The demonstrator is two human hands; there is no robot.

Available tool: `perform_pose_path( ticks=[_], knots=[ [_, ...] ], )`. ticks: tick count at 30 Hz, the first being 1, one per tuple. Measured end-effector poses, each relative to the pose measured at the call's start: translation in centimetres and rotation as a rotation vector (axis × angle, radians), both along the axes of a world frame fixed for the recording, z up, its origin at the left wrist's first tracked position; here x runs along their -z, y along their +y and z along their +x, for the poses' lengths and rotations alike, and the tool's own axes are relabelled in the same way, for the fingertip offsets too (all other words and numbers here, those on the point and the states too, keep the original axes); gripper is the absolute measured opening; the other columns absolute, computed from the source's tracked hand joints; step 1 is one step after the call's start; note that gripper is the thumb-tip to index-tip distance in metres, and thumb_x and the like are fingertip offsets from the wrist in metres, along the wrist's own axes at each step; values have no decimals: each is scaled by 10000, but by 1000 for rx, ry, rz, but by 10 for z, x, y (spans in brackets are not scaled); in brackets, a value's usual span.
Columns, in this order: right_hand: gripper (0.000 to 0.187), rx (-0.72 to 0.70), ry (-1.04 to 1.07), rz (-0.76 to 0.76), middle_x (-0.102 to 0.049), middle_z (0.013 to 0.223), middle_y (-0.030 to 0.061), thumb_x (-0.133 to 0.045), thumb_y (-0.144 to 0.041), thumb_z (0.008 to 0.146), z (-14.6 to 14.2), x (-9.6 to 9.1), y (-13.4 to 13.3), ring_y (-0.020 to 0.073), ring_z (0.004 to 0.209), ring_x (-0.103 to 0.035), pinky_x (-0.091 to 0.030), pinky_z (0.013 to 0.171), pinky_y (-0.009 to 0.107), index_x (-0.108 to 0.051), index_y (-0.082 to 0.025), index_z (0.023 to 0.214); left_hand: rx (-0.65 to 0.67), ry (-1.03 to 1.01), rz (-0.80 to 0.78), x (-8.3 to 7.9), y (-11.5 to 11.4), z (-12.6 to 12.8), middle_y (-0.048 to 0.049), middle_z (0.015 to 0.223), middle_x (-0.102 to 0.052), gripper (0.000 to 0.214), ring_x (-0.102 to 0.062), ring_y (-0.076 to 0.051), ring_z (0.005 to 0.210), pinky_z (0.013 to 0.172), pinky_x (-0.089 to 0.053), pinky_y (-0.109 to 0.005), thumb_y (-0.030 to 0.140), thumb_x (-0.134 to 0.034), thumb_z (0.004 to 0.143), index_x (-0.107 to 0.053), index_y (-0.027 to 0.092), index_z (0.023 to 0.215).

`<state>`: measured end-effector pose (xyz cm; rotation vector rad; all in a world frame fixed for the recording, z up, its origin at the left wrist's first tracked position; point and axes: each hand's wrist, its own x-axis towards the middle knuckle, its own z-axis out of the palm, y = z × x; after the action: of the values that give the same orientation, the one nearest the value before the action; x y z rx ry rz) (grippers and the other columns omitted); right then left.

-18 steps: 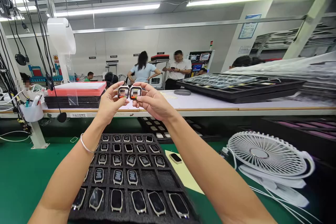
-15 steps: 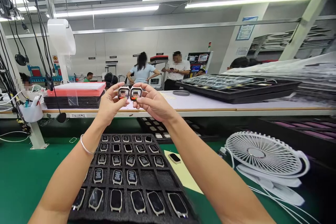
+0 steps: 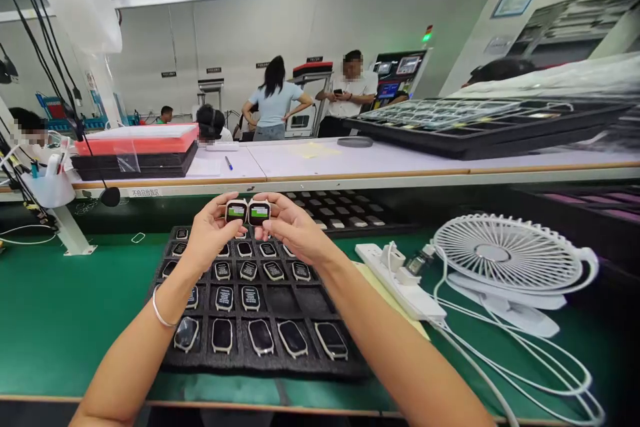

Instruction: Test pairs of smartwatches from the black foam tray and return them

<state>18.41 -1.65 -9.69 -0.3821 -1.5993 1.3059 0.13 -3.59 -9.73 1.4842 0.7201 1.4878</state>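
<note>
left small square watch body with lit green screen (image 3: 236,211) | left hand (image 3: 209,238) is pinching it by the edges, screen facing the wearer | right hand (image 3: 295,232) is pinching its twin (image 3: 259,212) alongside, touching, as if comparing displays | both raised above the black foam tray of watch bodies (image 3: 295,361) at the green table (image 3: 60,320) near edge

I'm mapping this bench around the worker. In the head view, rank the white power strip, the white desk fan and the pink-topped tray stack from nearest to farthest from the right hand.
From the right hand:
1. White power strip, just to its right on the green mat.
2. White desk fan, farther right.
3. Pink-topped tray stack, far left on the raised shelf.
</note>
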Motion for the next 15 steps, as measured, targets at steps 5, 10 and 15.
perform_pose_path(
  ticks=[5,10,15],
  knots=[
    [351,-24,-21,-131,-611,870,13,-685,-305,840,1,40,-12,143,660,-617,-471,596,271,-554,-214,1152,-26,26,-133,34,-15,1,-47,945,-648,521,-637,-118,645,606,-557,-220,291,-771,708,-591,157,1177],
    [340,-20,-43,-172,-602,830,-1,-689,-330,859,6,60,-21,137,638,-618,-470,580,264,-552,-209,1145,-37,56,-200,50,-26,3,-52,967,-650,459,-628,-109,625,588,-555,-207,289,-770,713,-609,161,1124],
    [377,-25,-37,-208,-615,874,11,-726,-320,820,9,73,-27,142,645,-625,-476,578,268,-558,-212,1139,26,55,-228,59,-37,2,-67,1032,-643,506,-657,-136,706,716,-604,-281,289,-785,719,-577,178,1167]
  ],
)
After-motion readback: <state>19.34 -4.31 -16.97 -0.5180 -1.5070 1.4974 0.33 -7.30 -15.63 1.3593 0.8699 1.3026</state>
